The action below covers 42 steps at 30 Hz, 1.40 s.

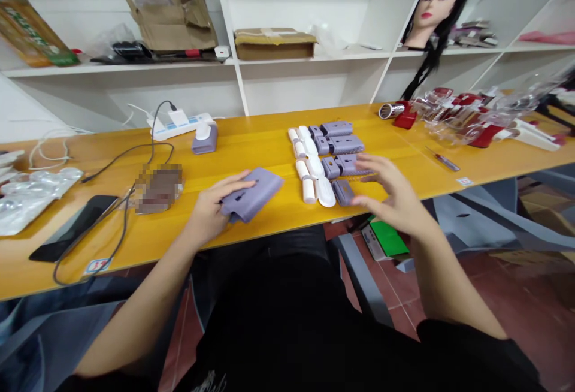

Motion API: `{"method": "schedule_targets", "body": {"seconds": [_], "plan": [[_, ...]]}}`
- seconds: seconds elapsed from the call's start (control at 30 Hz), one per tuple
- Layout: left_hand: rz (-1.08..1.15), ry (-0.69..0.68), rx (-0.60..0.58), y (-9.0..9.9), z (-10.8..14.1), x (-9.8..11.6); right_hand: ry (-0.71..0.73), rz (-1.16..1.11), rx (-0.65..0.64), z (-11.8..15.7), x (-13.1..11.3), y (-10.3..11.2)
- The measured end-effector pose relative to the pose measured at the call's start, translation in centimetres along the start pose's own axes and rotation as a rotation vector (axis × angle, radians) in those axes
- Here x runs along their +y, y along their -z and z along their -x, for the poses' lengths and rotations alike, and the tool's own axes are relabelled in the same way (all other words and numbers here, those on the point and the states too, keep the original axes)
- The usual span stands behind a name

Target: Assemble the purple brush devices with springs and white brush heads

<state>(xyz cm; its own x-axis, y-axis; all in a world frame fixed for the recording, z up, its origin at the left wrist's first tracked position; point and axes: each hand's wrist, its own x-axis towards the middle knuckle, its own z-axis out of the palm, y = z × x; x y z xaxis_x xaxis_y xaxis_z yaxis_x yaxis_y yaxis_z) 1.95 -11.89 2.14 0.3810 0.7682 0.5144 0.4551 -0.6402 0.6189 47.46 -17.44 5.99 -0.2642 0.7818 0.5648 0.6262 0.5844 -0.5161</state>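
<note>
Though angular, a smooth purple block (258, 195) in left fingers (232, 187).

Shirt (287, 326): black, soft cloth
Print (209, 382): small, pale, near left, partly out of view
Right sleeve (476, 353): black, short, loose
Left sleeve (110, 383): black, barely showing
Trousers (287, 250): dark
Left hand (214, 207), right hand (399, 195): bare

A long yellow worktop (256, 146)
White parts (325, 193) and purple parts (347, 144) lie in rows near its middle; leftward sit a power strip (193, 124), a purple block (205, 145) and a phone (76, 227), rightward a screwdriver (444, 160) and red plastic pieces (483, 136).
</note>
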Motion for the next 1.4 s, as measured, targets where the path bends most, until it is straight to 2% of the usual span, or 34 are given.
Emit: {"method": "schedule_targets", "body": {"seconds": [0.1, 0.2, 0.33, 0.4, 0.43, 0.5, 0.57, 0.63, 0.7, 0.77, 0.9, 1.03, 1.13, 1.17, 1.23, 1.3, 1.4], "plan": [[0.132, -0.216, -0.250, -2.0, -1.5, 4.1, 0.175, 0.003, -0.271, -0.5, -5.0, -1.0], [0.259, -0.342, -0.393, -5.4, -2.6, 6.8, 0.228, 0.016, -0.408, -0.1, -6.8, -1.1], [0.316, -0.354, -0.418, -9.4, -3.5, 8.5, 0.142, 0.025, -0.477, 1.7, -5.5, 0.8], [0.258, -0.329, -0.371, -9.9, -3.9, 8.6, 0.050, 0.035, -0.445, 2.8, -3.4, 2.8], [0.224, -0.314, -0.333, -9.7, -4.0, 8.3, -0.010, 0.057, -0.388, 3.4, -2.0, 3.9], [0.196, -0.291, -0.253, -8.5, -4.1, 7.0, -0.131, 0.111, -0.269, 4.6, 1.3, 6.1], [0.169, -0.196, -0.165, -6.7, -3.7, 4.8, -0.221, 0.135, -0.223, 5.6, 4.9, 7.5], [0.136, -0.064, -0.080, -4.9, -2.8, 2.4, -0.263, 0.124, -0.228, 6.1, 8.0, 7.8], [0.086, 0.050, -0.015, -3.3, -1.5, 0.3, -0.285, 0.101, -0.251, 6.2, 10.1, 7.1], [0.042, 0.134, 0.020, -2.1, -0.1, -1.4, -0.270, 0.084, -0.261, 5.8, 11.1, 6.0], [-0.026, 0.236, 0.031, -0.7, 2.2, -3.3, -0.212, 0.103, -0.244, 4.9, 11.1, 4.4], [-0.050, 0.280, 0.081, 0.2, 2.3, -4.2, -0.232, 0.177, -0.246, 5.0, 11.0, 4.3], [-0.082, 0.297, 0.158, 1.2, -0.1, -5.6, -0.250, 0.239, -0.256, 5.1, 11.3, 5.3], [-0.109, 0.322, 0.166, 1.6, -1.5, -6.3, -0.245, 0.253, -0.241, 5.0, 11.3, 5.8], [-0.209, 0.399, 0.276, 2.3, -5.1, -8.2, -0.206, 0.262, -0.172, 4.2, 10.8, 6.8], [-0.318, 0.499, 0.366, 2.9, -9.2, -10.3, -0.140, 0.231, -0.082, 2.6, 9.3, 7.3], [-0.317, 0.791, 0.448, 3.2, -14.4, -13.0, -0.044, 0.100, -0.008, -0.5, 5.0, 6.6]]}}
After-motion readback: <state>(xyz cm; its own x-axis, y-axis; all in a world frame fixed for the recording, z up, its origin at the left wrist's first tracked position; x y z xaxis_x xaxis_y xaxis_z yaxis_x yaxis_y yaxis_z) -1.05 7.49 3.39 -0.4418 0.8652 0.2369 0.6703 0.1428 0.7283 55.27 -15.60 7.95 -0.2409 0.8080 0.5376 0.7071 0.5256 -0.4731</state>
